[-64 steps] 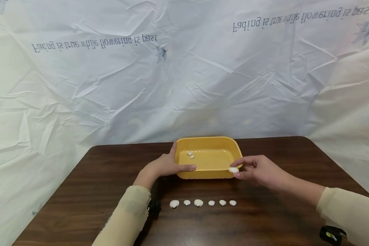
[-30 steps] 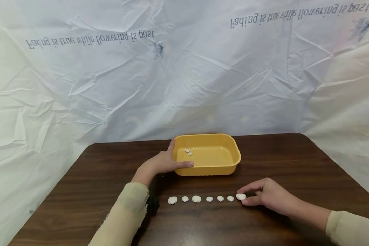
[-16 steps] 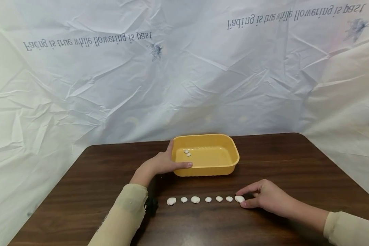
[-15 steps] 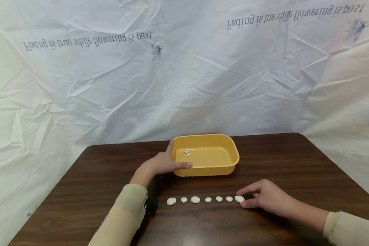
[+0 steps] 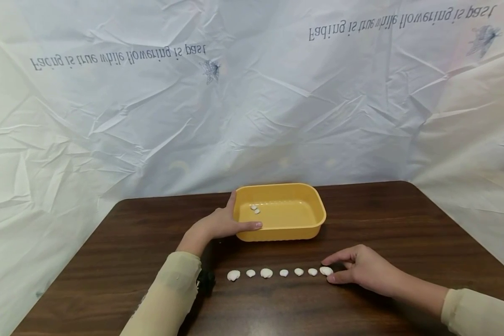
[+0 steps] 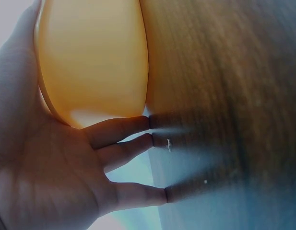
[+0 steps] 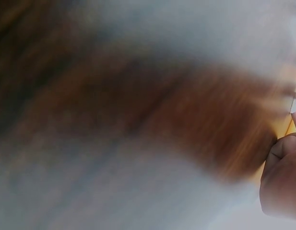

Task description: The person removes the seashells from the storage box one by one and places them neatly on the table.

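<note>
My left hand (image 5: 220, 223) rests at the left end of a yellow tray (image 5: 291, 233), its thumb lying along the front rim. In the left wrist view its fingers (image 6: 124, 153) are straight and spread beside the tray, tips at the table. Two small white seashells (image 5: 255, 209) lie inside the tray at the left. My right hand (image 5: 363, 268) pinches a white scallop seashell (image 5: 326, 270) between thumb and index finger, down at the right end of a row of several white seashells (image 5: 266, 273). Only part of this hand shows in the right wrist view.
The dark wooden table (image 5: 252, 308) extends on all sides of the tray and row. Behind it hangs a creased white sheet (image 5: 252, 116) with printed lettering. A black wrist device (image 5: 206, 282) sits under the left forearm.
The right hand has carried the scallop seashell from the tray's front right corner down to the row's right end. It has barely moved over the last half second. The left hand stays at the tray.
</note>
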`<act>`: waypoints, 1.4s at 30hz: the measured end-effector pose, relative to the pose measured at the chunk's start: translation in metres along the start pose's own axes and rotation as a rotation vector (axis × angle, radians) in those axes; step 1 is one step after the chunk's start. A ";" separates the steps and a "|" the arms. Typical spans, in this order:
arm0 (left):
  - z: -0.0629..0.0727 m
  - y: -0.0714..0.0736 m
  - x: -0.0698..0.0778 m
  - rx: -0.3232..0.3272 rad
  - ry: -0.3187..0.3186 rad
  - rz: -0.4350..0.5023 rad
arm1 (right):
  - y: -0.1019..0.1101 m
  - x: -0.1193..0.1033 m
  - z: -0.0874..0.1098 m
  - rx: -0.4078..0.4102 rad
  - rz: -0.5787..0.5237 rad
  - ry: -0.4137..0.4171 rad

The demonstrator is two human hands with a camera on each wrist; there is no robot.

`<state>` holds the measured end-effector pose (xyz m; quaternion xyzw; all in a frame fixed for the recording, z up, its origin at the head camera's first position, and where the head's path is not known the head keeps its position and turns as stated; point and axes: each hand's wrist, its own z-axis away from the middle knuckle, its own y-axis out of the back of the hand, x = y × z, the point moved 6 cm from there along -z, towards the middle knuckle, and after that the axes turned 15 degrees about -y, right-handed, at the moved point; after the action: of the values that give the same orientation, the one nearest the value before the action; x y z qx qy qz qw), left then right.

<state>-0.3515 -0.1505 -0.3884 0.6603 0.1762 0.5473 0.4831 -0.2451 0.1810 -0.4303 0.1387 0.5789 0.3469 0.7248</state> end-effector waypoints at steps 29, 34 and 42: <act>0.004 -0.001 -0.002 0.000 0.015 -0.013 | -0.001 -0.002 0.001 -0.020 0.008 -0.016; 0.003 -0.001 -0.002 0.000 0.011 -0.014 | 0.000 -0.001 0.001 -0.019 0.005 -0.018; 0.002 -0.001 0.000 -0.001 0.011 -0.011 | 0.000 -0.001 0.001 -0.012 0.001 -0.007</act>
<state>-0.3497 -0.1511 -0.3890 0.6560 0.1820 0.5485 0.4855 -0.2442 0.1807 -0.4296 0.1361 0.5740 0.3503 0.7275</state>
